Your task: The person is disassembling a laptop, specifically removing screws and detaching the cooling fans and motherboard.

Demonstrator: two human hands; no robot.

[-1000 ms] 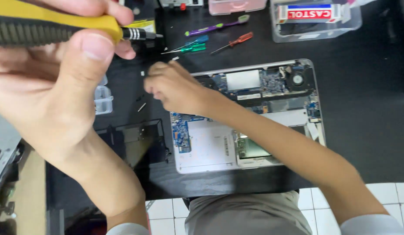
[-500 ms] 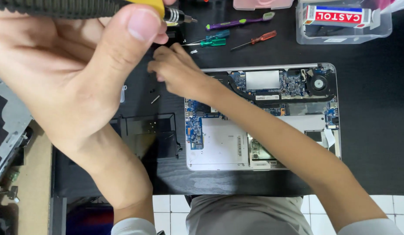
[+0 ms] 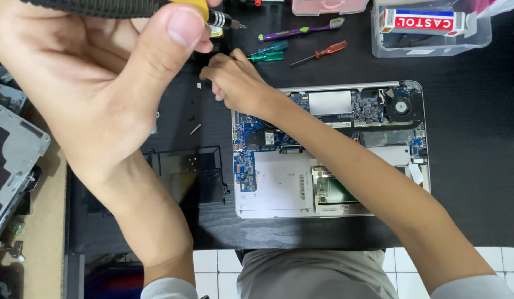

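We count two hands: our left hand (image 3: 102, 83) and our right hand (image 3: 237, 83). We see four screwdrivers: one yellow-and-black screwdriver (image 3: 157, 6) in our left hand, two green screwdrivers (image 3: 268, 52) side by side near the far edge of the black desk (image 3: 467, 138), and one red screwdriver (image 3: 323, 52) beside them. There is one purple toothbrush (image 3: 301, 30), one opened laptop (image 3: 329, 149) with one fan (image 3: 401, 105), one clear plastic box (image 3: 431, 39), one pink tray (image 3: 329, 6), and one grey cover (image 3: 16, 160) at the left edge.
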